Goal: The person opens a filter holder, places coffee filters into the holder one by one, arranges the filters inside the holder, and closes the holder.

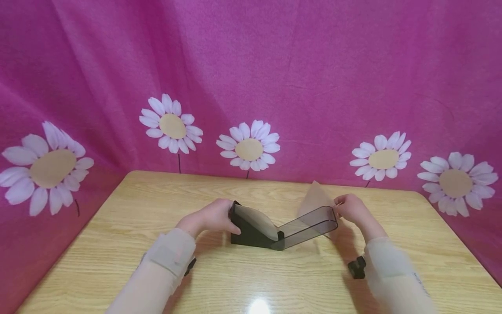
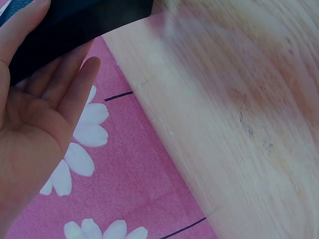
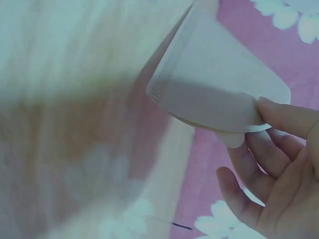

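Note:
A black coffee filter holder stands mid-table, its smoky see-through lid swung down to the right. Paper filters show inside its slanted opening. My left hand grips the holder's left end, with the thumb on the near side and the fingers behind. In the left wrist view, the dark holder lies between thumb and fingers. Beyond the lid, my right hand pinches a cone-shaped paper coffee filter by its wide edge, thumb on one face and fingers behind. The filter's narrow end points away from the hand.
The wooden table runs back to a pink cloth printed with white daisies, which also hangs along the sides. A dark wrist camera sticks out beside the right wrist, low over the table.

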Demonstrator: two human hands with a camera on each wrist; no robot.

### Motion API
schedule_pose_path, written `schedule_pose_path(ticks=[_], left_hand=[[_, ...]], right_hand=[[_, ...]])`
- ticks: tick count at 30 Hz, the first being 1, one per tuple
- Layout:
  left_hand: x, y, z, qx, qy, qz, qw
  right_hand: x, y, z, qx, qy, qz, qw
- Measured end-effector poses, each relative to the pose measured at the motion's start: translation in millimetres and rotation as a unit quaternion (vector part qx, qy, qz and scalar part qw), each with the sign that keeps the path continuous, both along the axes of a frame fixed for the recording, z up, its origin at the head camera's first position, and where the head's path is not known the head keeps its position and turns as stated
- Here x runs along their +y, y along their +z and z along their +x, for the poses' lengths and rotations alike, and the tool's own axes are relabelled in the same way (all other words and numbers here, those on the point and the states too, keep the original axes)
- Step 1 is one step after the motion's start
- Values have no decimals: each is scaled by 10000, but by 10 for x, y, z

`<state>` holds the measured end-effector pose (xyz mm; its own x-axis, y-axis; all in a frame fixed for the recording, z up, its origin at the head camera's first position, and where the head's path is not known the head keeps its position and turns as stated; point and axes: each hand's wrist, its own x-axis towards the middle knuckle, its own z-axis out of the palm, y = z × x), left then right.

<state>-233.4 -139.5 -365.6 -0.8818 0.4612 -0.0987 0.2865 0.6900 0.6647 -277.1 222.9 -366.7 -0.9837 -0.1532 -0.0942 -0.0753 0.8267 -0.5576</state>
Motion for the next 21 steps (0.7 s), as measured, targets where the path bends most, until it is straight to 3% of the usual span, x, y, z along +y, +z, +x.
schedule_pose_path(ticks=[7, 21], left_hand=[[43, -6, -21, 112, -47, -10, 9999], [84, -18, -33, 98, -40, -20, 9999]], right_hand=[[109, 196, 21, 525, -101, 32, 9986], [74, 620, 150, 849, -173, -126, 9962]])
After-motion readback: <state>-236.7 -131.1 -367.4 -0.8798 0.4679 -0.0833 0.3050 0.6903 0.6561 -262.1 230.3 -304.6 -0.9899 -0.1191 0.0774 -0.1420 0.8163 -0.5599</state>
